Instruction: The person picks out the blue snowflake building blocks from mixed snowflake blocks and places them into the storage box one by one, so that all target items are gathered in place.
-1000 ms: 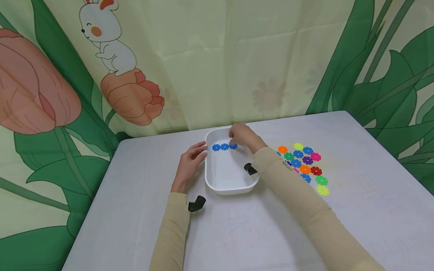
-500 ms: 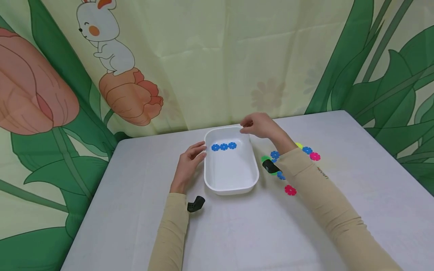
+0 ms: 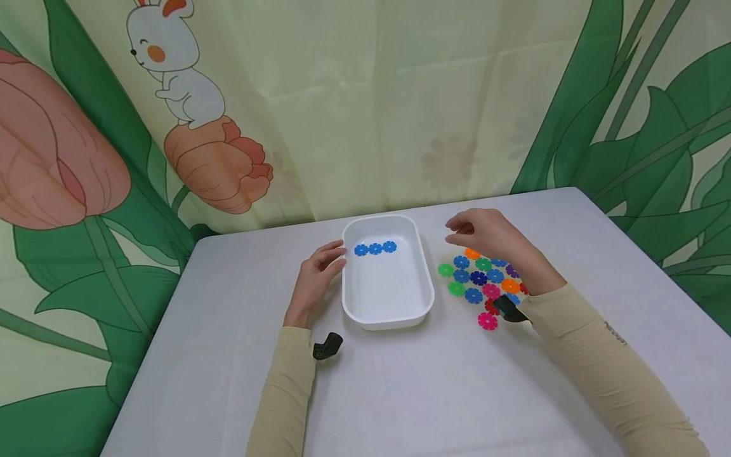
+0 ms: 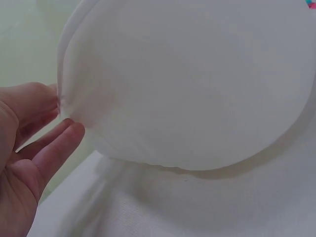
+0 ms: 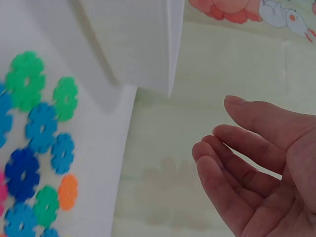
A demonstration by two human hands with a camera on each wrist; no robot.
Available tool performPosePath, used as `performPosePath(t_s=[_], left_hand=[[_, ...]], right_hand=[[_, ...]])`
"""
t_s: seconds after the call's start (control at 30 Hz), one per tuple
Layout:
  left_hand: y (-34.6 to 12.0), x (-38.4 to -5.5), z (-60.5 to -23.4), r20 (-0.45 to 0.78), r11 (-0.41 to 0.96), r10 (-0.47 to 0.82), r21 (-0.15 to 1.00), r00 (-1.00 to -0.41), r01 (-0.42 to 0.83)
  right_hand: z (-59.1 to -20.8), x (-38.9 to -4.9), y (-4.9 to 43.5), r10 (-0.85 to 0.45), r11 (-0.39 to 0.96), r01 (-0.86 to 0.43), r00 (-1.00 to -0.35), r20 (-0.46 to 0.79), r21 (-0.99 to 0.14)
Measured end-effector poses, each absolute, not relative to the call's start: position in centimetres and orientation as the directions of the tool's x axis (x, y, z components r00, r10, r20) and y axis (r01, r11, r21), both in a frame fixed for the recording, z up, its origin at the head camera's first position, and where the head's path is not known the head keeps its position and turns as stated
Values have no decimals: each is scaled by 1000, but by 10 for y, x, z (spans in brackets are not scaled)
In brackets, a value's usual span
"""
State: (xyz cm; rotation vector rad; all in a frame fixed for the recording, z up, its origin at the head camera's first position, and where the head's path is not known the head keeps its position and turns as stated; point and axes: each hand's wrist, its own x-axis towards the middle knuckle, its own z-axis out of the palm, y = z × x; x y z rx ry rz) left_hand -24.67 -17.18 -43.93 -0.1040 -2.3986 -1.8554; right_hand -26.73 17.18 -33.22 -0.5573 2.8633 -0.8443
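Note:
A white tray (image 3: 388, 285) stands on the table. Three blue snowflake-shaped plastic discs (image 3: 375, 249) lie in a row across its far part. My left hand (image 3: 313, 279) touches the tray's left side near the rim; in the left wrist view its fingertips rest against the outer wall (image 4: 197, 98). My right hand (image 3: 485, 235) is in the air just beyond the colourful snowflake discs (image 3: 478, 278) right of the tray. Nothing is between its fingers in the right wrist view, where thumb and fingertips are apart.
The loose discs are blue, green, orange, pink, red and purple, partly hidden by my right arm. A black wrist camera mount (image 3: 328, 346) sits at each wrist. Behind the white-covered table (image 3: 400, 393) hangs a printed curtain (image 3: 342, 127).
My right hand has come away from the third blue disc, out of the tray and to the right, over the loose discs. The disc stays in the row. My left hand has stayed at the tray.

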Motion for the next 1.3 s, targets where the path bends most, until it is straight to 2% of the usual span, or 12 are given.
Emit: performPosePath(t_s=[0.63,1.3], left_hand=[[-173,-247,-438,120,267,-13,957,-993,112],[-171,-246,-438,118,208,7,971,-993,117]], right_hand=[[-354,-222,245,-278,810,-238,-960,5,-536],[-395,-194,265,-316,831,-218,-942,-112,-513]])
